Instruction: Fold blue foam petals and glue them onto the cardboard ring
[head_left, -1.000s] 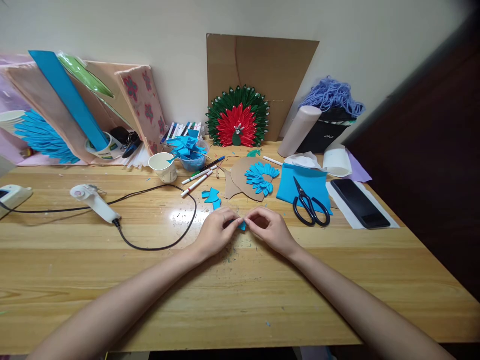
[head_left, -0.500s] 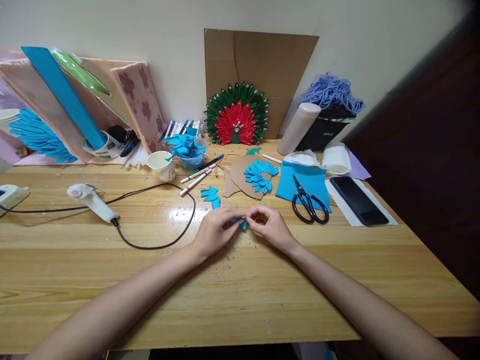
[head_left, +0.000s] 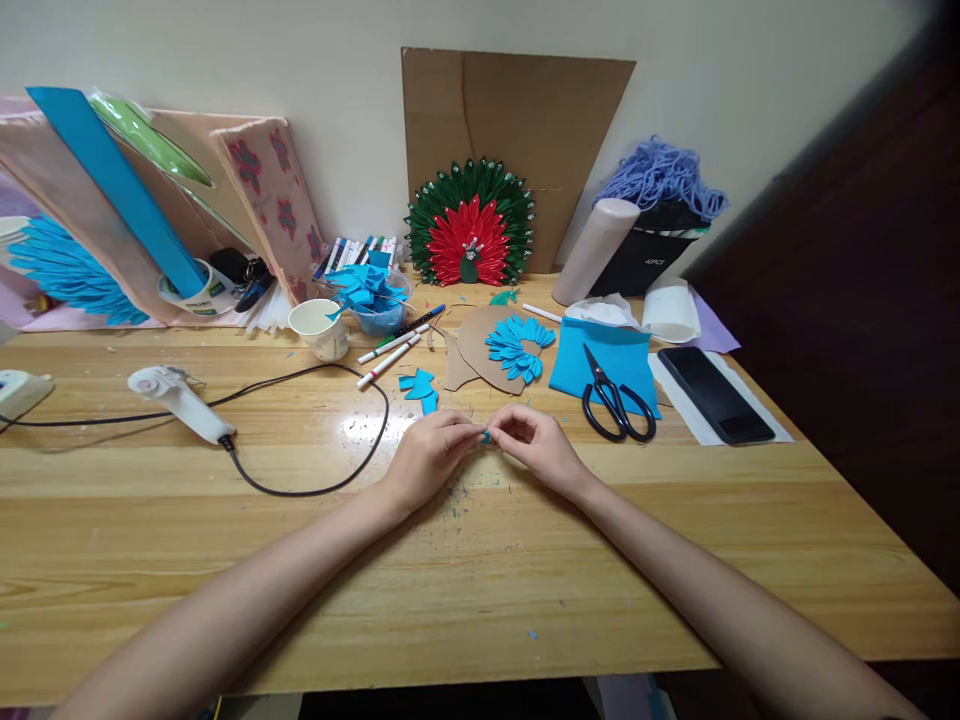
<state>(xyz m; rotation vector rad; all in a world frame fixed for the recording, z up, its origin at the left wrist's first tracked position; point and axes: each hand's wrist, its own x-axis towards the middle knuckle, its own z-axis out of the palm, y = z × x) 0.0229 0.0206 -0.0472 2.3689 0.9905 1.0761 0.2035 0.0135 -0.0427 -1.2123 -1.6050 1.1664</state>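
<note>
My left hand [head_left: 433, 450] and my right hand [head_left: 536, 448] meet fingertip to fingertip above the wooden table. Both pinch a small blue paper piece [head_left: 486, 437], mostly hidden by the fingers. Blue cut pieces [head_left: 420, 386] lie just beyond my left hand. Past my hands is a round cardboard piece [head_left: 480, 330] with a ring of blue petals [head_left: 519, 346] on it. Black-handled scissors [head_left: 616, 400] rest partly on a blue sheet [head_left: 570, 358] to the right.
A white glue gun [head_left: 176, 400] with a looping black cord lies at left. Behind it stand a paper cup [head_left: 319, 330], markers [head_left: 390, 360] and a tub of blue scraps [head_left: 379, 312]. A red and green peacock [head_left: 472, 235] leans on cardboard [head_left: 517, 110]. A phone [head_left: 716, 395] lies right.
My fingertips have closed in around the blue piece, and less of it shows now. The view has shifted slightly; the other things on the table stay in place.
</note>
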